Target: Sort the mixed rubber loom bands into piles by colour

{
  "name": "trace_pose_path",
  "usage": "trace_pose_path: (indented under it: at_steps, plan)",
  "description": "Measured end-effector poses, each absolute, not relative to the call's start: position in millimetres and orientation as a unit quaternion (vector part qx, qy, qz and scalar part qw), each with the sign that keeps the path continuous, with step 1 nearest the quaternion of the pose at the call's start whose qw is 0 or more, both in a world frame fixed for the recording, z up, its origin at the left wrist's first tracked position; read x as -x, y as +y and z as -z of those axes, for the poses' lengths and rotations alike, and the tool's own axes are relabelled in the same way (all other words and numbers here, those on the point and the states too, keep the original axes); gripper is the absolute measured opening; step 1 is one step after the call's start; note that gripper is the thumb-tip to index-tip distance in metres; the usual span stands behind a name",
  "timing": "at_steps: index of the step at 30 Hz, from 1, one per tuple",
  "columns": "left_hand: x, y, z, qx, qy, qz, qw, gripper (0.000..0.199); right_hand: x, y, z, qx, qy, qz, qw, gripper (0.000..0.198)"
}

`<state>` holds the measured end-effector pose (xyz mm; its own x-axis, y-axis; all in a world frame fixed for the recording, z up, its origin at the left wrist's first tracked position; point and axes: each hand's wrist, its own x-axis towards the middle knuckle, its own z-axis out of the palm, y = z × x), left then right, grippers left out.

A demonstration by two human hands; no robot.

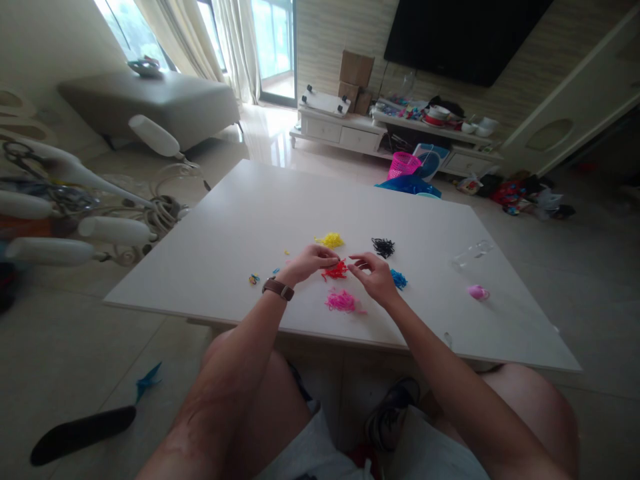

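My left hand (315,259), with a brown watch (278,288) on its wrist, is closed in a pinch over the red pile of small bands or strips (334,271). What its fingertips hold is too small to make out. Just right of that pile is my right hand (371,272), thumb and forefinger apart, its fingertips close to the left hand's. Around the hands on the white table (280,200) lie a yellow pile (331,240), a black pile (383,247), a pink pile (342,301) and a blue pile (399,279), which my right hand partly covers.
Several small coloured bits (254,279) lie left of my left hand. Farther right are a clear container (471,255) and a pink-purple object (479,292). A lamp with white shades (117,229) stands past the table's left edge. A pink basket (404,164) is behind the table.
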<state>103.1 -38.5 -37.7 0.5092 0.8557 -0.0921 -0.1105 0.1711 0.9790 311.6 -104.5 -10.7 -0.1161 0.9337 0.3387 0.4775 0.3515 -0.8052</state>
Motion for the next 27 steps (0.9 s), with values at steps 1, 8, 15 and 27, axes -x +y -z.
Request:
trace_pose_path:
  at_steps: [1, 8, 15, 27]
  plan:
    - [-104, -40, 36, -0.534, 0.339, -0.349, 0.691, 0.035, -304, -101, 11, 0.491, -0.698, -0.282, 0.438, 0.024]
    - [-103, -44, 34, -0.447, 0.333, -0.347, 0.754, 0.027, -291, -91, 12, 0.511, -0.682, -0.243, 0.464, 0.013]
    - [-105, -42, 38, -0.389, 0.344, -0.351, 0.779, 0.014, -291, -87, 11, 0.497, -0.7, -0.238, 0.455, 0.013]
    - [-95, -54, 16, -0.408, 0.345, -0.254, 0.806, 0.022, -295, -84, 25, 0.405, -0.873, -0.122, 0.245, 0.016]
